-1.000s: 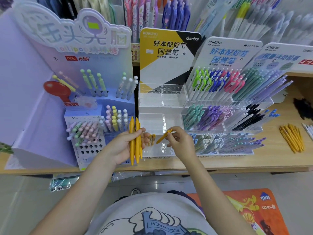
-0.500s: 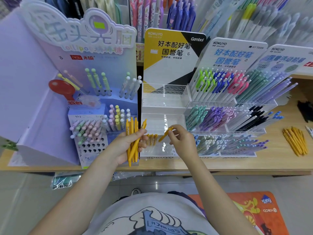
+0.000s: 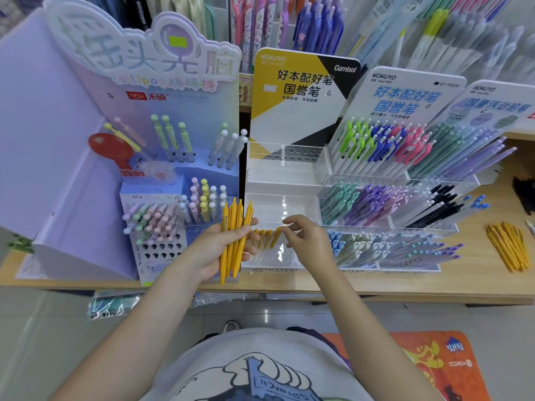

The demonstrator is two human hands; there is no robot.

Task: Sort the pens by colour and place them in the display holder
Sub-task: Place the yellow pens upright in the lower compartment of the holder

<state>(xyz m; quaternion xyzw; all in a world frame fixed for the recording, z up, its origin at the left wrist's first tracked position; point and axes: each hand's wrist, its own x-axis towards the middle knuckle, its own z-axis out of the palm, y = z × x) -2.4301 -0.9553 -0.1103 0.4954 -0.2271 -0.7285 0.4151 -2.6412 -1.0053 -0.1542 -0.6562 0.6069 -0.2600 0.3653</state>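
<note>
My left hand (image 3: 214, 250) grips a bundle of several yellow pens (image 3: 233, 241), held upright just left of the clear display holder (image 3: 285, 180). My right hand (image 3: 309, 241) is at the holder's lowest front tier. Its fingertips pinch the top end of one yellow pen (image 3: 275, 238), which stands tilted in a slot. A short row of yellow pens (image 3: 262, 237) stands in that tier just left of it. The holder's two upper tiers hold no pens.
More yellow pens (image 3: 508, 246) lie loose on the wooden counter (image 3: 477, 282) at the right. Filled racks of coloured pens (image 3: 385, 204) adjoin the holder's right side. A purple lollipop-pen stand (image 3: 162, 215) sits to the left.
The right hand has brought its yellow pen from a slanted hold down into the front tier beside the row. The left hand's bundle has fanned out slightly.
</note>
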